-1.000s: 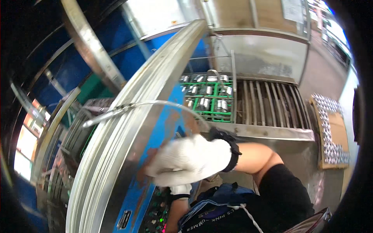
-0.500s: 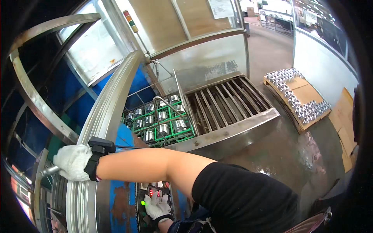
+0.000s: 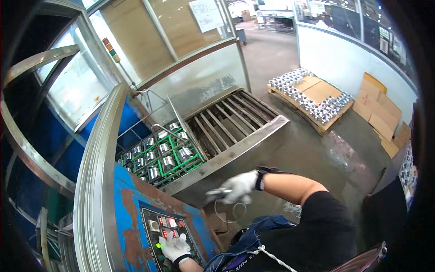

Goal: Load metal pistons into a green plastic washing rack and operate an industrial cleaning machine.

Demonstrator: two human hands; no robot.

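My left hand (image 3: pixel 175 247), in a white knitted glove, lies over the control panel (image 3: pixel 152 222) with its fingers spread. It sits just below the red lit digits and beside a green lit button (image 3: pixel 158 245). My right hand (image 3: pixel 241 187), gloved in white, with a dark band at the wrist, is closed in mid-air to the right of the panel. Sticking out of its left side is a blurred grey metal tool (image 3: pixel 216 195), whose kind I cannot make out. Beneath that hand hangs a thin looped cord (image 3: pixel 238 218).
Green-framed racks (image 3: pixel 163 174) of shiny metal cylinders stand beyond the panel, beside a slatted conveyor bed (image 3: pixel 231 120). A metal post (image 3: pixel 97 181) rises at left. A pallet (image 3: pixel 321 129) of metal parts and leaning cardboard (image 3: pixel 378 109) lie far right on wet floor.
My right hand has swung from the metal post at far left back to the right, now over the floor. My left hand stays at the panel. The view has turned right.
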